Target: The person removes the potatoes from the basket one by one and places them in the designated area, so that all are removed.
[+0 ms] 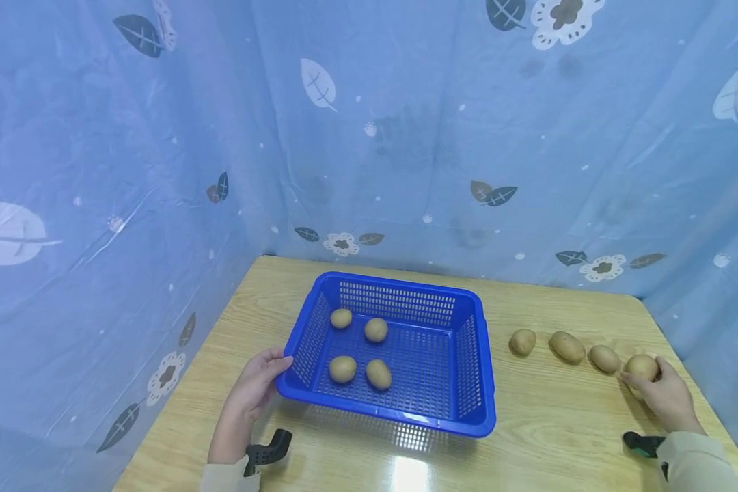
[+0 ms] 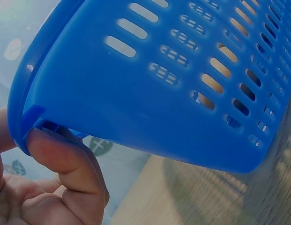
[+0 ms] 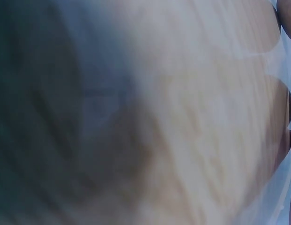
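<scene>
My left hand (image 1: 255,383) grips the near left corner of a blue plastic basket (image 1: 393,410), its thumb over the rim. The left wrist view shows fingers (image 2: 65,164) curled under the rim beside the slotted basket wall (image 2: 136,112). Several potatoes, one of them a round potato (image 1: 342,369), lie apart on the basket floor, mostly in its left half. At the table's right side my right hand (image 1: 669,396) holds a potato (image 1: 639,367) between thumb and fingers, at the end of a row. The right wrist view is mostly blurred.
Left of the held potato, a row on the table has a small potato (image 1: 605,359), a longer potato (image 1: 567,347) and another potato (image 1: 522,342). The wooden table (image 1: 547,430) is bounded behind and at both sides by a blue patterned curtain (image 1: 406,137).
</scene>
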A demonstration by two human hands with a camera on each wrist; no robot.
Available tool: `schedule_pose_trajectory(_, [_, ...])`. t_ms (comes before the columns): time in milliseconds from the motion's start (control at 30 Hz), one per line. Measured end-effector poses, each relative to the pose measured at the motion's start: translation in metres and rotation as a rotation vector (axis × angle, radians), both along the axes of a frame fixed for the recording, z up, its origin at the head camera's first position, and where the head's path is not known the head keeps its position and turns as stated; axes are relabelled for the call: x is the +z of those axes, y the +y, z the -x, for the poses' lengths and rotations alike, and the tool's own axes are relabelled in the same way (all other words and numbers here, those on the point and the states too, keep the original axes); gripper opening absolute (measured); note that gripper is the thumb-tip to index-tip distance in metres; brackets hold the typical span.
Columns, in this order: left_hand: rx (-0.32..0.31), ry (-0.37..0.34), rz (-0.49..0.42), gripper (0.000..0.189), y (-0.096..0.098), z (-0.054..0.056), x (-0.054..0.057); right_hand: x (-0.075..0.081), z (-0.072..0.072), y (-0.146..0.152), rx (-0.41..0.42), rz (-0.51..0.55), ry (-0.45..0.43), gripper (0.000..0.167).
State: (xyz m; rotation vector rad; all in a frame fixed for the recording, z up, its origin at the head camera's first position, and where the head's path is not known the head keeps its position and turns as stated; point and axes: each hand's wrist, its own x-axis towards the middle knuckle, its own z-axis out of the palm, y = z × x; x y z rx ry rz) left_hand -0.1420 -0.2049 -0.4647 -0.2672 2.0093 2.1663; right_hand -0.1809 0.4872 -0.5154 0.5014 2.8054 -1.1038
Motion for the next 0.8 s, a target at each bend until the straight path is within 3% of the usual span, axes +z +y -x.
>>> schedule_pose_trajectory(633, [0.008,0.004,-0.004,0.037,-0.0005,0.0001,0.0021,0.0029,0.0019,0.0006,0.015,-0.009,0.062,0.091])
schedule_pose_trajectory(800, [0.007,0.000,0.005,0.037,-0.0001,-0.0001,0.0019,0.0069,-0.0043,0.0015,-0.006,0.068,0.066,0.086])
